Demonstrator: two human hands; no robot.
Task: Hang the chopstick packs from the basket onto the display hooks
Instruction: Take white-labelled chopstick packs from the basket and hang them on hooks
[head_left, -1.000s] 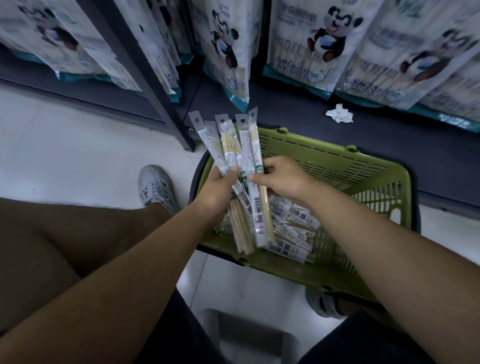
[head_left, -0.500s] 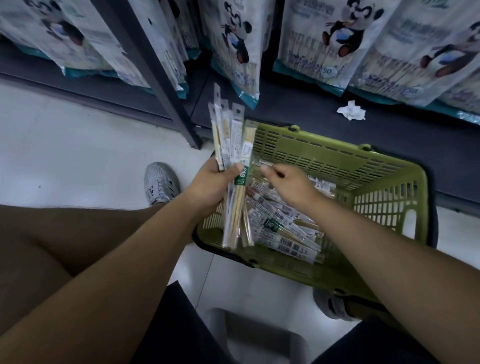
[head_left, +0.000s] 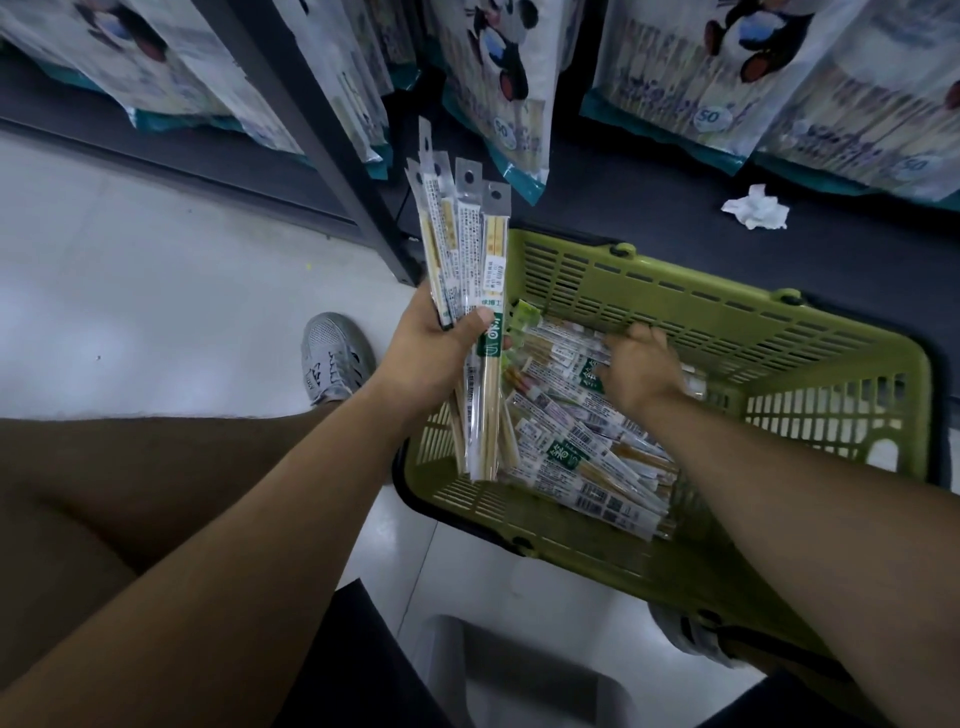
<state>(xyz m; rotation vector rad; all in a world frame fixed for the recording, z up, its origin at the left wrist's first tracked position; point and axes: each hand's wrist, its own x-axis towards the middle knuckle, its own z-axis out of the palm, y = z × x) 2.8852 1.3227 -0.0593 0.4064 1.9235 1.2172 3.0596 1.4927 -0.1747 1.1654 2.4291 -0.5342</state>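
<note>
Pale floor (head_left: 156, 286), slotted plastic basket (head_left: 675, 280); L hand (head_left: 431, 353) grip round flat chopstick packs (head_left: 467, 249), R hand (head_left: 641, 369) grip unclear.

Far side: row of white panda-print bags (head_left: 498, 78) with teal bottom edges, some marked "50", along a dark shelf base (head_left: 649, 208). More of the same bags far left (head_left: 156, 67) and far right (head_left: 727, 78). A dark metal upright post (head_left: 311, 140) runs diagonally between the left and middle bags, foot on the floor. Crumpled white tissue (head_left: 756, 208) lies on the shelf base, far right, just in front of the bags. Pale glossy floor (head_left: 156, 291) fills the left. Grey lace-up sneaker (head_left: 335, 356) planted on it, left of centre. Second shoe (head_left: 691, 636) near right, mostly covered. Grey plastic object (head_left: 519, 675) at the near edge, type unclear.
</note>
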